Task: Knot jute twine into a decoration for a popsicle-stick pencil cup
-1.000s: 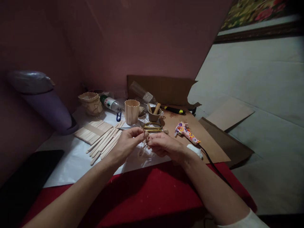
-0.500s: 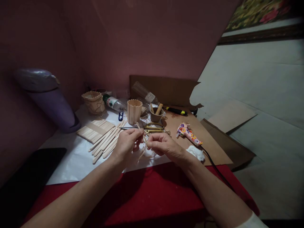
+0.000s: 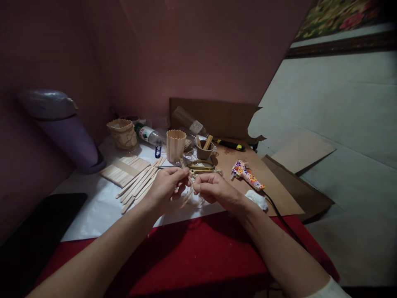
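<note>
Thumb and fingers of my left hand pinch a length of pale twine, whose loose strands hang below over the white sheet. My right hand pinches the same twine a little to the right, fingertips close to the left ones. Just behind the hands lie gold-handled scissors, their handles toward the right. A cup made of craft sticks stands upright beyond them. Loose craft sticks fan out left of my left hand, beside a banded bundle of sticks.
A flower-patterned glue gun lies on cardboard at right, its cord running forward. Behind are a small pot with sticks, a yellow-black cutter, plastic bottles and a decorated stick cup. A purple container leans left.
Both hands shift very slightly to the right, still pinching the twine. The hanging strands sway a little; nothing else on the table has moved.
</note>
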`<state>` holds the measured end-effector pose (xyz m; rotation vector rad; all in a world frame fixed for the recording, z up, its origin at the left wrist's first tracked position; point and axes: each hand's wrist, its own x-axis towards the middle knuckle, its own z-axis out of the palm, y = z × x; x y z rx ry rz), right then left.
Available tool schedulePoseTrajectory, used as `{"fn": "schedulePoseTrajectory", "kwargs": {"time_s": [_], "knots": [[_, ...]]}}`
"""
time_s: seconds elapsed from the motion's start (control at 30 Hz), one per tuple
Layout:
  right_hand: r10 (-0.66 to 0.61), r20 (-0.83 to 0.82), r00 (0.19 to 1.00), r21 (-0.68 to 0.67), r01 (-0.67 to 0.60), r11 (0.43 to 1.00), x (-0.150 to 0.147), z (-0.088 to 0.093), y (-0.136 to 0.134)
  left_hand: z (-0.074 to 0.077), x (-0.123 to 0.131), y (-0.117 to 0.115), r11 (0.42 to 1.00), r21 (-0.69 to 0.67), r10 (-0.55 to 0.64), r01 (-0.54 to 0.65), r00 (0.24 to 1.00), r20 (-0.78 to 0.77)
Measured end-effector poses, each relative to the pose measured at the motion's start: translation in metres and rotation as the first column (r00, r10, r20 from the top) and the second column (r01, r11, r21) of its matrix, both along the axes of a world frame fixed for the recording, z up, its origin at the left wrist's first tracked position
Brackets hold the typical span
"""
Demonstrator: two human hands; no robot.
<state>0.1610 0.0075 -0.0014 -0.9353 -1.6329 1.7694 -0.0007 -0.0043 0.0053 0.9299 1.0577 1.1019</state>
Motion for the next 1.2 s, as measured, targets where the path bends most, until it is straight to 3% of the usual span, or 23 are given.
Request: {"fn": "schedulePoseTrajectory", "kwargs": {"time_s": [0.2,0.37,0.53,0.63,0.73,0.83,0.97,1.07,1.2], "knots": [[0.013,-0.026,1.0,0.039,-0.012,0.999,-0.001,0.0,-0.001,-0.003,0.002,0.002,0.99,-0.138,0.026,-0.012,0.995,0.099],[-0.071,-0.018,0.997,0.026,0.071,0.997,-0.001,-0.003,0.004,0.001,-0.005,0.001,0.995,-0.016,-0.101,0.101,0.994,-0.037],[-0.122,0.015,0.992,0.061,0.121,0.991,0.003,-0.004,0.008,0.002,-0.004,0.001,0.97,-0.048,-0.244,0.24,0.957,-0.157],[-0.131,0.03,0.991,0.036,0.13,0.991,0.004,-0.002,0.008,-0.001,-0.002,0.003,0.982,-0.027,-0.187,0.187,0.946,-0.265],[-0.131,0.071,0.989,0.048,0.128,0.991,0.004,-0.001,0.008,-0.006,-0.004,0.007,0.986,0.108,-0.074,0.131,0.902,-0.426],[-0.19,0.131,0.973,0.119,0.175,0.977,0.001,-0.001,0.007,-0.01,-0.007,0.01,0.961,0.244,0.017,0.13,0.853,-0.522],[-0.237,0.093,0.967,0.101,0.227,0.969,-0.001,-0.005,0.007,-0.005,-0.006,0.005,0.946,0.29,0.056,0.142,0.812,-0.581],[-0.207,0.02,0.978,-0.035,0.207,0.978,-0.001,-0.007,0.008,0.0,0.0,-0.005,0.904,0.37,0.096,0.214,0.742,-0.663],[-0.182,-0.044,0.982,-0.182,0.171,0.968,0.001,-0.004,0.008,0.0,0.007,-0.017,0.822,0.419,0.206,0.385,0.486,-0.849]]}}
